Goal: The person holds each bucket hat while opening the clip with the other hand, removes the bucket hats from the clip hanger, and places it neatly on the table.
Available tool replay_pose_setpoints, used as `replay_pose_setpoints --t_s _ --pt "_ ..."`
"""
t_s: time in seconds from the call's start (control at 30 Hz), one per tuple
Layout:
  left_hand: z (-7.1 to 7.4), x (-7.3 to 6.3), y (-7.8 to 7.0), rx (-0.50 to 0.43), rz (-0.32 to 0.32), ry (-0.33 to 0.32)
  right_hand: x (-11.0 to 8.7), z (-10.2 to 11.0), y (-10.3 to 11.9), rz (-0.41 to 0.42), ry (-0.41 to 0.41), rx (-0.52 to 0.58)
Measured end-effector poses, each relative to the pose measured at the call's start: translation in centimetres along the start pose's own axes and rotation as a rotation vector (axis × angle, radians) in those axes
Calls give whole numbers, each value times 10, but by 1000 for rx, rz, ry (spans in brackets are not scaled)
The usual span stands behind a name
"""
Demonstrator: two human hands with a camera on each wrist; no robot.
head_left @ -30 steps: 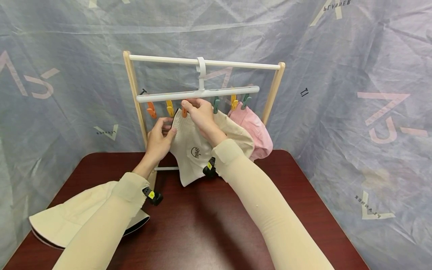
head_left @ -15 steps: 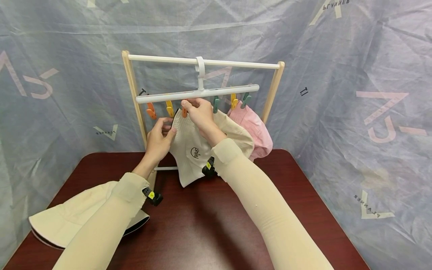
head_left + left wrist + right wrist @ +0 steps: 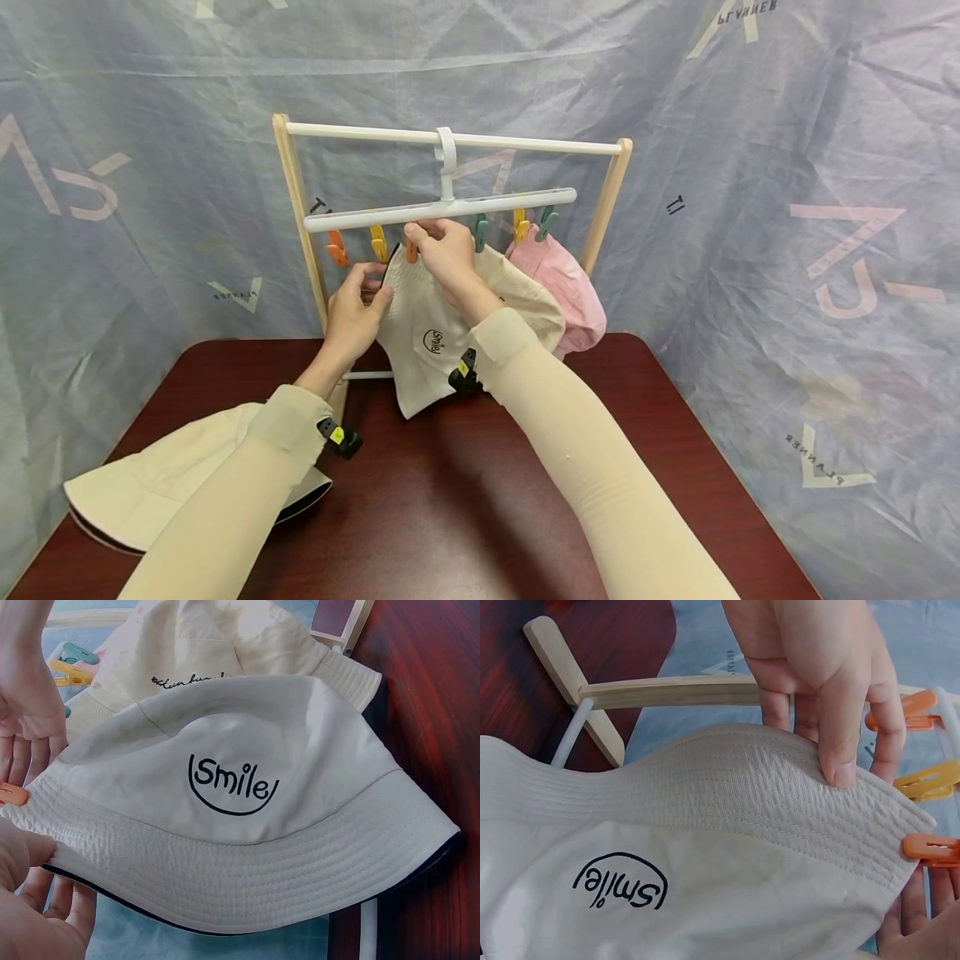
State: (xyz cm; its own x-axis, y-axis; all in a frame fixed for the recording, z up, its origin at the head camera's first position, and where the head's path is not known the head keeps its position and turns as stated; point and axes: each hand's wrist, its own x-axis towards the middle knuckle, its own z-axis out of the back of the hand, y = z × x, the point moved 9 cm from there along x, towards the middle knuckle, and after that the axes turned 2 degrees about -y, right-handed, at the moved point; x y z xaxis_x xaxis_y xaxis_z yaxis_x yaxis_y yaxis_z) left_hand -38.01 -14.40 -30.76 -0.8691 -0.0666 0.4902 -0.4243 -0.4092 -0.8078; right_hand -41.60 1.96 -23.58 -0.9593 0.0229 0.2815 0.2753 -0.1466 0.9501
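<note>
A white bucket hat (image 3: 420, 333) with "Smile" lettering hangs from an orange clothespin (image 3: 930, 849) at one end of its brim. My left hand (image 3: 356, 308) pinches the brim's edge, thumb in front and fingers behind, as the left wrist view shows (image 3: 45, 892). My right hand (image 3: 450, 258) pinches the orange clothespin near its top, just under the white hanger bar (image 3: 375, 217). Behind this hat hang a cream bucket hat (image 3: 247, 645) with script lettering and a pink hat (image 3: 566, 292). The right fingertips are partly hidden.
The hanger hooks over the top rod of a wooden rack (image 3: 615, 200). More clothespins hang along it, among them a yellow one (image 3: 378, 242) and a green one (image 3: 549, 223). Another cream hat (image 3: 180, 467) lies on the dark red table (image 3: 420, 517) at left, partly under my left forearm.
Almost nothing differs. Both hands keep their places at the brim and the orange clothespin, and the hat's lower brim has shifted very slightly.
</note>
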Motion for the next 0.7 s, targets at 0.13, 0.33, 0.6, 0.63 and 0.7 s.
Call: replay_pose_setpoints --t_s 0.13,0.33,0.6,0.63,0.7 --pt "-1 0 1 -5 3 -2 1 0 0 7 -2 3" --pt "0 0 -1 -3 -11 -11 2 1 0 18 -7 -9" --pt "-1 -1 -2 -2 -14 -1 2 2 0 18 -6 -1" --pt "-1 -1 -2 -3 -14 -2 2 2 0 19 -5 4" --pt "-1 -1 -2 -5 -15 -5 2 2 0 20 -1 9"
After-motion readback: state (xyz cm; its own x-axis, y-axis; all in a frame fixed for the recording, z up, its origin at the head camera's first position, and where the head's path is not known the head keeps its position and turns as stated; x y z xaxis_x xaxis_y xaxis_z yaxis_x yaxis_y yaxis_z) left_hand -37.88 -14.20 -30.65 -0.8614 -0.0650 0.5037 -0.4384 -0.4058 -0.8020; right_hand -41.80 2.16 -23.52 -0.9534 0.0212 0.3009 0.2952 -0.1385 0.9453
